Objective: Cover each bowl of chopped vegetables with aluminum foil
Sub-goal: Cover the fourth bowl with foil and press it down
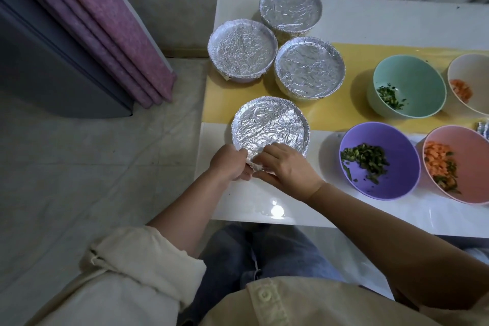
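Pinching the crumpled foil edge [254,164] at the near rim of the foil-covered bowl [270,126], left hand [229,163] and right hand [288,168] curl their fingers round it at frame centre. Uncovered purple bowl [379,160] and pink bowl [457,164] sit at the right.

The nearest sheet of crinkled silver aluminium foil [270,124] is gleaming, rough with creases. The glossy white table top [357,209] is mirroring a light spot. The flat yellow runner [344,111] is looking matt. The round purple bowl [397,140] is showing smooth, plastic-like walls. The rolled cream sleeve [137,259] is looking like woven cloth.
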Demonstrator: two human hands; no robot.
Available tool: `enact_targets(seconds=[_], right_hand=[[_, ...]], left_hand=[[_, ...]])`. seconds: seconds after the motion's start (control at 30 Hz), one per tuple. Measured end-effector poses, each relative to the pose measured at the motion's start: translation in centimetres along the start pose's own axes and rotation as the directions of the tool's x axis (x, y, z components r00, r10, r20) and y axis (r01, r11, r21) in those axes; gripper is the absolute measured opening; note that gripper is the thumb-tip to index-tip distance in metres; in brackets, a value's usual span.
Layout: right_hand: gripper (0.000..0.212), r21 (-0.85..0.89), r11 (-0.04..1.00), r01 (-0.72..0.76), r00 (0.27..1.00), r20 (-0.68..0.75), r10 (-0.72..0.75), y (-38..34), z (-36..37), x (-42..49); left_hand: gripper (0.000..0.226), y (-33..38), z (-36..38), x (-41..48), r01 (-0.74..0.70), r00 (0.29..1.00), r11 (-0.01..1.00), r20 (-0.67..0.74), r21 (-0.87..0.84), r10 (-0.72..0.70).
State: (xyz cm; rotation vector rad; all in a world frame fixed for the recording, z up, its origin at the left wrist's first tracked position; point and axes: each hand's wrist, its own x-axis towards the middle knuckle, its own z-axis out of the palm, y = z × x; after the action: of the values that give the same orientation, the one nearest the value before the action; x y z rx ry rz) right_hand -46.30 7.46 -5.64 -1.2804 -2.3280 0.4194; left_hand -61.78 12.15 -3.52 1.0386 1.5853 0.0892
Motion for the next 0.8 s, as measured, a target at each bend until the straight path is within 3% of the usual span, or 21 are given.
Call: enact_targets(seconds=[0.23, 0.4, 0.53, 0.8], right_hand=[[0.02, -0.052, 0.998, -0.04, 0.999, -0.019, 0.04, 0.4, 0.5, -1.0], [0.019, -0.082, 0.996, -0.036, 0.998, -0.061, 0.031, -0.5, 1.2, -0.5], [0.022, -0.07, 0.995, -0.072, 0.996, -0.06, 0.068, -0.9, 1.4, 0.1], [0.009, -0.007, 0.997, -0.071, 0.997, 0.009, 0.071, -0.5, 0.7, -0.4]], left_hand=[[0.032, 0.0, -0.7, 0.3, 0.003, 1.0, 0.998, 0.028, 0.057, -0.004], [0.03, -0.1, -0.4, -0.2, 0.035, 0.999, 0.999, -0.016, -0.022, -0.035], [0.032, -0.7, 1.1, -1.0, 0.099, 0.995, 0.992, 0.025, -0.078, -0.098], [0.026, -1.0, 1.3, 0.4, 0.029, 0.997, 0.994, -0.062, -0.103, -0.035]])
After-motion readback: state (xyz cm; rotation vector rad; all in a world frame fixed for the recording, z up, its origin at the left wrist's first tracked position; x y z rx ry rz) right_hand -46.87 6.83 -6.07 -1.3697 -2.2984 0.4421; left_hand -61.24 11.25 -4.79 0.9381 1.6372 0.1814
